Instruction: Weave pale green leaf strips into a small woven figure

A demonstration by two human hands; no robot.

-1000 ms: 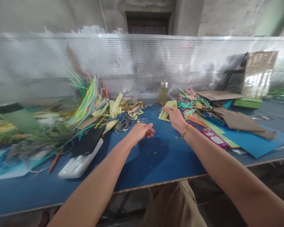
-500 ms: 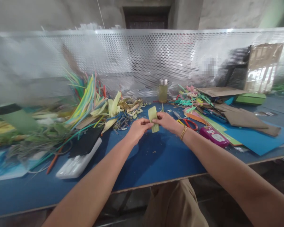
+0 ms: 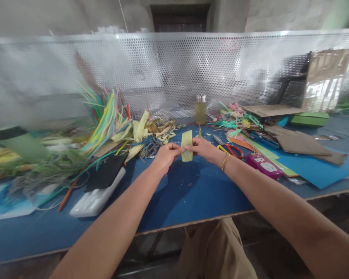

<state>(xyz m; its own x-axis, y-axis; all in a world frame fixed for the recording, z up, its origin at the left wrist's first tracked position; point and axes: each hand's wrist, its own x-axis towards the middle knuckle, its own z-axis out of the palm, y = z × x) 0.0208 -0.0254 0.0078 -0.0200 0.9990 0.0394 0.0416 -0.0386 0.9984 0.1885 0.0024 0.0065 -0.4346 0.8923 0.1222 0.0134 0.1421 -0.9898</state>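
Note:
Both of my hands meet over the middle of the blue table (image 3: 191, 193), each pinching one side of a pale yellow-green paper strip (image 3: 187, 144) that stands upright between them. My left hand (image 3: 165, 154) grips its left edge with closed fingers. On the other side, my right hand (image 3: 205, 149), with a gold bracelet at the wrist, pinches the right edge. The strip is held just above the tabletop.
A heap of coloured strips and paper scraps (image 3: 113, 124) lies at the left. A white case with a black item (image 3: 98, 193) sits front left. A small jar (image 3: 200, 109) stands by the perforated metal screen (image 3: 174, 69). Red-handled scissors (image 3: 231, 149), a pink case (image 3: 263, 164) and brown and blue sheets lie right.
A second ago only my right hand held the paper, farther back by the jar. It brought the strip toward me and my left hand closed on it; little has moved in the last half second.

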